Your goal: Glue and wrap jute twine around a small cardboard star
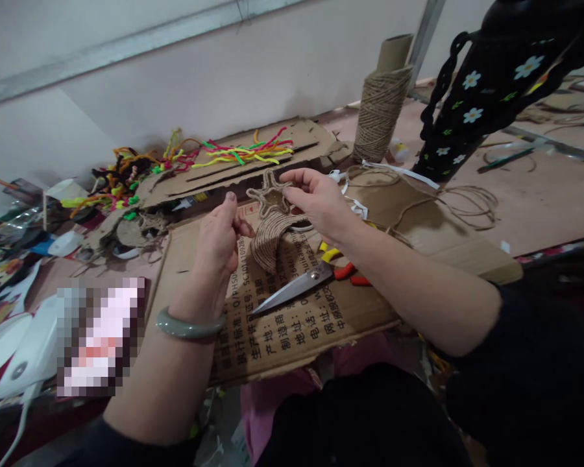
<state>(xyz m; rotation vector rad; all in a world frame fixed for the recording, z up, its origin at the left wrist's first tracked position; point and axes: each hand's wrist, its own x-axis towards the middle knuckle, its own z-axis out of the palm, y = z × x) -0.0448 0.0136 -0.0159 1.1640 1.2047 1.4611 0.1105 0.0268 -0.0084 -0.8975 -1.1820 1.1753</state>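
Observation:
My right hand [324,201] pinches the right point of a star outline made of twine [272,198] between thumb and fingers. To the left of the star is my left hand [219,237], thumb raised and fingers loosely bent, with a gap between them and no object seen there. Just below the star, a curved band of coiled twine rows [267,243] lies on a printed cardboard sheet [282,350]. Scissors with red and yellow handles [296,288] rest below it, their blades pointing left; my right wrist is above the handles.
A twine spool [379,117] stands at the back, beside a black flowered bottle [460,110]. Loose twine [472,204] lies right. Colourful fuzzy stems [248,152] lie behind the cardboard. A white corded device [39,344] and a pixelated object [102,337] are at left.

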